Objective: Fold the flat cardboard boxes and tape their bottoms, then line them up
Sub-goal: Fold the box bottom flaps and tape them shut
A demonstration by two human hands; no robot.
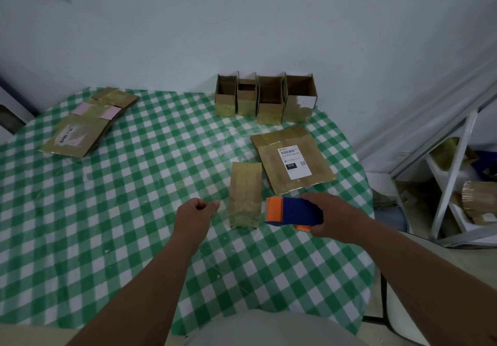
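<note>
Hands reach forward: right hand (332,215) grips tape dispenser (294,211); left hand (195,212) hovers, fingers curled, holding nothing visible.

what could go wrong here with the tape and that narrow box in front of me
The left hand seems to pinch a thin clear strip running from the tape dispenser in the right hand; the loose tape could curl and stick to itself or to the checked tablecloth. Neither hand holds the narrow box, so it may slide or tip when tape is pressed on.
</note>
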